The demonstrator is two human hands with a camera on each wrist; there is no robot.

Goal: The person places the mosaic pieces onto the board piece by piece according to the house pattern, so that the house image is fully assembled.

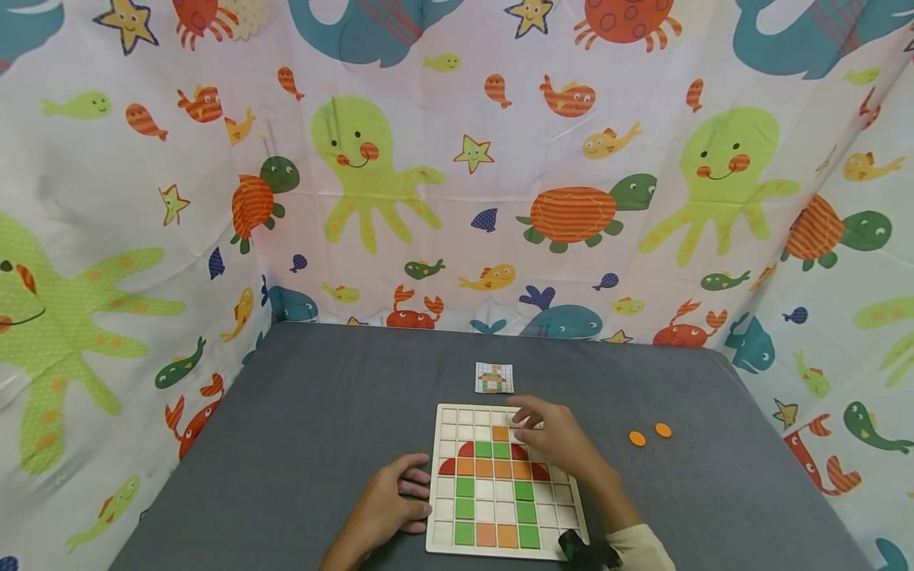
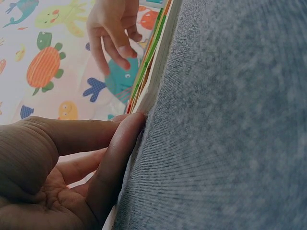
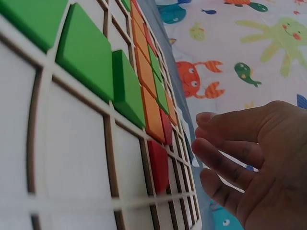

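Note:
A pale wooden grid board (image 1: 564, 496) lies on the grey cloth. Green squares (image 1: 465, 488), orange squares (image 1: 502, 469) and red quarter-round pieces (image 1: 447, 466) fill part of its cells. My left hand (image 1: 389, 503) is beside the board's left edge, thumb and fingertips touching it; in the left wrist view the fingers (image 2: 112, 158) meet the board's side. Over the board's upper right part hovers my right hand (image 1: 553, 432), fingers loosely bent. In the right wrist view, its thumb and fingers (image 3: 225, 158) stand apart with nothing visible between them.
A small pattern card (image 1: 494, 378) lies just beyond the board. Two orange discs (image 1: 638, 438) lie on the cloth to the right. Sea-animal curtains (image 1: 428, 190) stand behind and at both sides of the grey table (image 1: 343, 396).

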